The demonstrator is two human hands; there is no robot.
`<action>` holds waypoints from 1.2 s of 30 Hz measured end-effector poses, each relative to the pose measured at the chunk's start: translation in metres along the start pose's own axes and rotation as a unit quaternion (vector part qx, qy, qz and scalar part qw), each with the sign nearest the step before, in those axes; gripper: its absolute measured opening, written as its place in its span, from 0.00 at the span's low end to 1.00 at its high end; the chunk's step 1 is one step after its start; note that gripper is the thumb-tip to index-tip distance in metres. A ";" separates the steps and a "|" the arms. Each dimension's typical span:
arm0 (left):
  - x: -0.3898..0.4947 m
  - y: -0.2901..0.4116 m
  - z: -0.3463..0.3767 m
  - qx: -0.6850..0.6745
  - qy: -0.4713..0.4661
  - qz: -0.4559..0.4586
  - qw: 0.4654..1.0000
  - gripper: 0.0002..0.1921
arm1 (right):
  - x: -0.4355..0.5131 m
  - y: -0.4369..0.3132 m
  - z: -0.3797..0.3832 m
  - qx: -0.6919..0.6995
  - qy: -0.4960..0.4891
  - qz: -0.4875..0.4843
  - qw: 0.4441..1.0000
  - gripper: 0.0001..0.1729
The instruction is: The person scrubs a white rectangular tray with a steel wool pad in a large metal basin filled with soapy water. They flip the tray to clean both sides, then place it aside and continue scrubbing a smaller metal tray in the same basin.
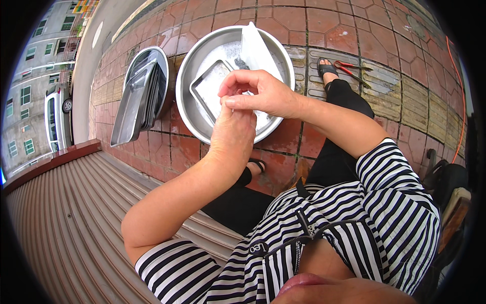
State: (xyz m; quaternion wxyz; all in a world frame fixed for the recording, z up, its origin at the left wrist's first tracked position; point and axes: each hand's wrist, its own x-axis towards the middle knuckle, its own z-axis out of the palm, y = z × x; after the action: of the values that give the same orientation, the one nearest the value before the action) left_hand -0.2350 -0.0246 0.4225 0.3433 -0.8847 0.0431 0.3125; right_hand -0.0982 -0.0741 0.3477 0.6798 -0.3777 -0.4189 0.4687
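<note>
My left hand and my right hand meet above a wide round metal basin. The right thumb and fingers touch the left thumb, and any small thing between them is hidden. In the basin lies a rectangular tray with a dark rim, amid whitish, foamy water. A white flat-sided piece leans on the basin's far rim. Beside it is a dark clump, perhaps a scouring pad. The hands cover part of the tray.
Left of the basin, a second metal tub holds several stacked metal trays. Red-handled tongs lie by my right sandal. A ribbed metal shutter borders the left side. An orange cable crosses the paving at right.
</note>
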 end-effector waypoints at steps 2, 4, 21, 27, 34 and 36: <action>0.001 0.000 -0.001 0.000 0.002 -0.001 1.000 0.26 | 0.000 -0.001 0.000 -0.003 0.001 0.002 1.000 0.13; 0.002 0.000 -0.002 0.004 -0.001 0.000 1.000 0.26 | -0.001 -0.001 -0.001 0.004 0.000 0.002 1.000 0.13; 0.031 -0.002 0.024 -0.063 0.042 -0.006 0.997 0.21 | 0.017 0.033 -0.023 0.053 0.073 0.050 0.995 0.13; 0.071 0.002 0.088 -0.178 0.128 -0.074 0.973 0.18 | 0.053 0.126 -0.092 -0.069 0.321 0.168 0.930 0.15; 0.075 0.017 0.143 -0.351 0.183 -0.139 0.908 0.27 | 0.090 0.209 -0.161 -0.372 0.461 0.347 0.727 0.26; 0.073 0.016 0.157 -0.401 0.166 -0.159 0.887 0.28 | 0.097 0.221 -0.169 -0.407 0.465 0.354 0.701 0.30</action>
State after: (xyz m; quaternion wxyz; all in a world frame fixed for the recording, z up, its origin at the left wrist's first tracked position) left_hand -0.2635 0.0727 0.2809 -0.0083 -0.9809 -0.1710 0.0928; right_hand 0.0070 0.0591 0.1069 0.3516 -0.9085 -0.0344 0.2232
